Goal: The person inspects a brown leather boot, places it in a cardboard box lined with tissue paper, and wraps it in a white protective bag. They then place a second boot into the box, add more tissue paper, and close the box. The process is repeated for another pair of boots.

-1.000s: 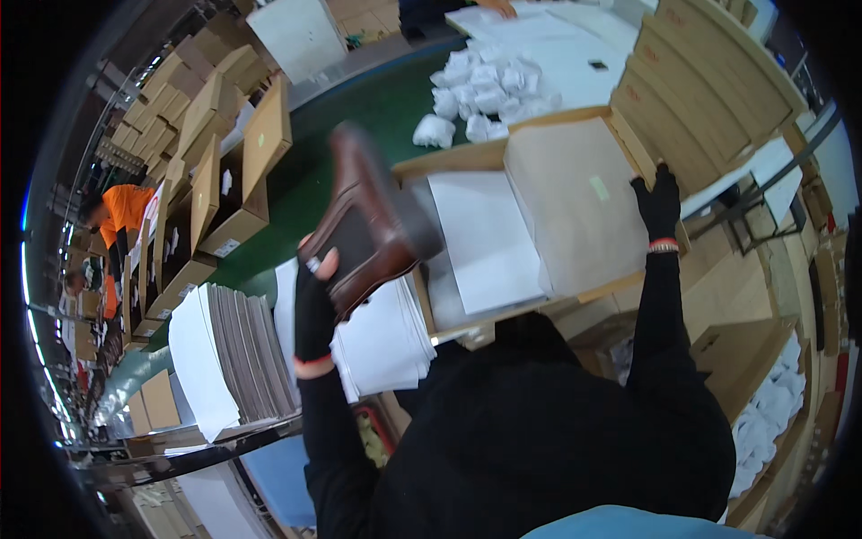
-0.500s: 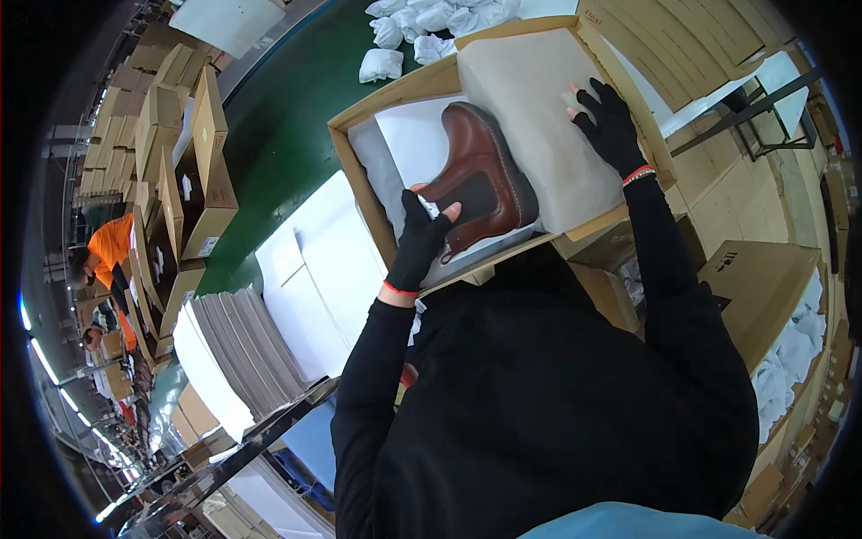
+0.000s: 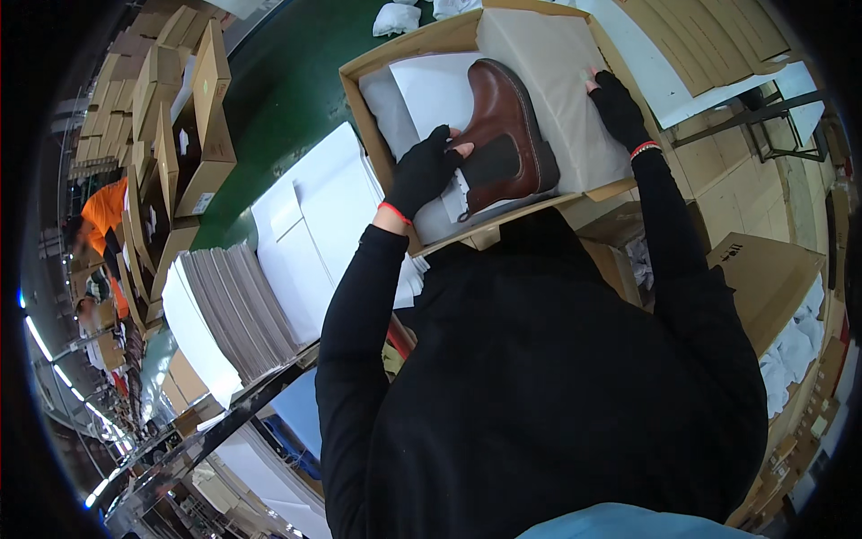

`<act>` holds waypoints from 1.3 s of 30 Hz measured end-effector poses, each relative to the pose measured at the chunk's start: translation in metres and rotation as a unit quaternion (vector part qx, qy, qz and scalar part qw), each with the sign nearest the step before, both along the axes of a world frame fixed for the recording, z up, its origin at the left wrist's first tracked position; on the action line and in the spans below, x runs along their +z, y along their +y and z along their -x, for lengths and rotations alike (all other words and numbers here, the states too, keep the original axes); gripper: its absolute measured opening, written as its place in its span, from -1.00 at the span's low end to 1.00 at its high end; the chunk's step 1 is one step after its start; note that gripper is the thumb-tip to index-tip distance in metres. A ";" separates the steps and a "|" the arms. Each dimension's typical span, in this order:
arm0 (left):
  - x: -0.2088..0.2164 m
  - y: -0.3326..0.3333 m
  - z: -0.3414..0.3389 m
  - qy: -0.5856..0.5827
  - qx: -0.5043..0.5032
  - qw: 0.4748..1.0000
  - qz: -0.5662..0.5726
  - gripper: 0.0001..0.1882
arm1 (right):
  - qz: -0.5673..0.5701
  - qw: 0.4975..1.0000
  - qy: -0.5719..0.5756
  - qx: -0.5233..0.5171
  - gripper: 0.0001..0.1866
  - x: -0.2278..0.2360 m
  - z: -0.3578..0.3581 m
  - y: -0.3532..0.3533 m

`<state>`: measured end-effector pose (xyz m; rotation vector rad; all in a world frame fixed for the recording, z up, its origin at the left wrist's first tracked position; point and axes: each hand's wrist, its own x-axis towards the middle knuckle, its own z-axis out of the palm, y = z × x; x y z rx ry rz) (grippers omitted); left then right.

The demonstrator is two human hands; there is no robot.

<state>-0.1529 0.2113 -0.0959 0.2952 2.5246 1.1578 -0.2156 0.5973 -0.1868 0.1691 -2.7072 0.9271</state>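
Chelsea boot: 2 o'clock from left grip; sole 11-to-5.
Left grip: nearer, touching boot; can't tell whether clamped.

Even indoor light, dark fisheye rim
Tube lights glare beyond the green table's left end; white paper by the box's left edge shines brightest; black sleeves swallow detail.

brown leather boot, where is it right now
In the head view, the brown leather boot lies above and right of centre, inside the open tan cardboard box, between the black-gloved left hand and the beige paper sheet.
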 end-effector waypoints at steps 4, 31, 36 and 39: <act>-0.001 0.004 -0.015 0.026 -0.039 0.996 0.078 -0.53 | -0.012 0.995 -0.094 0.011 -0.37 0.022 0.004 0.001; -0.074 -0.198 -0.105 0.189 0.269 0.889 0.318 -0.27 | -0.313 0.918 -0.208 0.128 -0.09 -0.024 0.396 -0.156; -0.058 -0.188 -0.135 0.151 0.314 0.877 0.330 -0.28 | -0.367 0.915 -0.165 0.027 -0.28 0.023 0.332 -0.262; -0.062 -0.196 -0.117 0.175 0.284 0.891 0.308 -0.26 | -0.308 0.945 -0.106 0.027 -0.69 -0.006 0.360 -0.214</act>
